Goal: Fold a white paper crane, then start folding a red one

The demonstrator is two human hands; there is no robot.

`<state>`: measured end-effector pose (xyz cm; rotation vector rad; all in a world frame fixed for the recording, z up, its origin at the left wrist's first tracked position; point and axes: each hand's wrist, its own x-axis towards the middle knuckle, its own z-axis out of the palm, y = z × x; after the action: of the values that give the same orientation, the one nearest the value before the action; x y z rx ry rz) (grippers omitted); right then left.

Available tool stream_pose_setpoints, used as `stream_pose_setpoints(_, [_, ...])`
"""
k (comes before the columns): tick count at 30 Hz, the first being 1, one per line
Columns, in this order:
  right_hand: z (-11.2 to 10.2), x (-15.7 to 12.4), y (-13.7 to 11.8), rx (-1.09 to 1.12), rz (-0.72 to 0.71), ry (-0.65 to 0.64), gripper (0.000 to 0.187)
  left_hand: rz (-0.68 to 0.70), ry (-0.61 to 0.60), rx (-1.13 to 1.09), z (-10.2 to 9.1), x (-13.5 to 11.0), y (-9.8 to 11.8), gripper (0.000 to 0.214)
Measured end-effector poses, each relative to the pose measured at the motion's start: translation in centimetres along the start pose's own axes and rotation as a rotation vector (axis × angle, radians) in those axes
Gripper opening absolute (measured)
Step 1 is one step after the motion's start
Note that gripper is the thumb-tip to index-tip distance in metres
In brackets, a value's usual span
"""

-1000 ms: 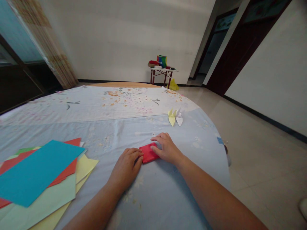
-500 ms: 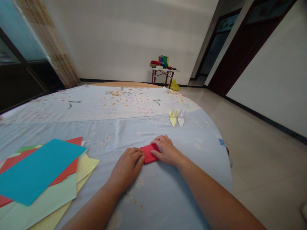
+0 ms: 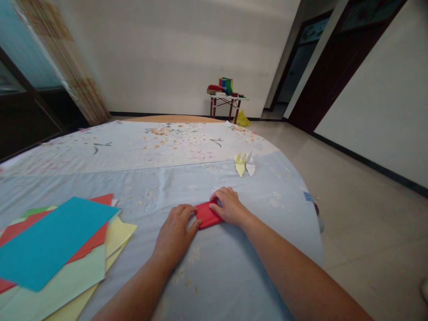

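A small piece of folded red paper [image 3: 206, 216] lies on the cloth-covered table between my two hands. My left hand [image 3: 179, 227] is at its left end, the thumb and fingertips parted by a gap and touching the paper's edge. At the right end, my right hand [image 3: 229, 206] grips the paper, fingers over the far edge and thumb on top. That hand hides part of the right end. Beyond my right hand, a yellow folded-paper figure [image 3: 240, 165] and a white folded-paper figure [image 3: 250, 164] stand side by side.
On the left lies a fanned pile of coloured sheets, with a blue sheet [image 3: 58, 240] on top and pale green [image 3: 75, 283] and yellow ones beneath. The round table's edge curves along the right. A small side table [image 3: 227, 97] with items stands by the far wall.
My left thumb and fingers have spread apart at the paper's left end, and slightly more of the red paper shows. My right hand stays at the right end. The view has shifted slightly.
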<state>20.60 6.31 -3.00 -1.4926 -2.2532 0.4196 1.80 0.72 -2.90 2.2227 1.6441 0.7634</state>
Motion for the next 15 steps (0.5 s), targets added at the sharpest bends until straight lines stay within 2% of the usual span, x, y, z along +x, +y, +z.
stream_pose_setpoints(4, [0.2, 0.2, 0.2, 0.064, -0.019, 0.033, 0.007, -0.072, 0.06, 0.0, 0.6, -0.1, -0.6, 0.045])
stream_pose_setpoints(8, [-0.4, 0.0, -0.1, 0.209, -0.08, 0.03, 0.005, -0.098, 0.046, -0.07, 0.3, 0.0, -0.6, 0.045])
stream_pose_setpoints(11, [-1.2, -0.4, -0.5, 0.338, -0.113, 0.023, 0.005, -0.156, 0.017, -0.245, -0.6, 0.3, 0.0, 0.041])
stream_pose_setpoints(15, [-1.9, -0.7, -1.1, 0.426, -0.112, 0.054, 0.003, -0.272, -0.114, -0.623, -1.8, 0.7, 1.3, 0.019])
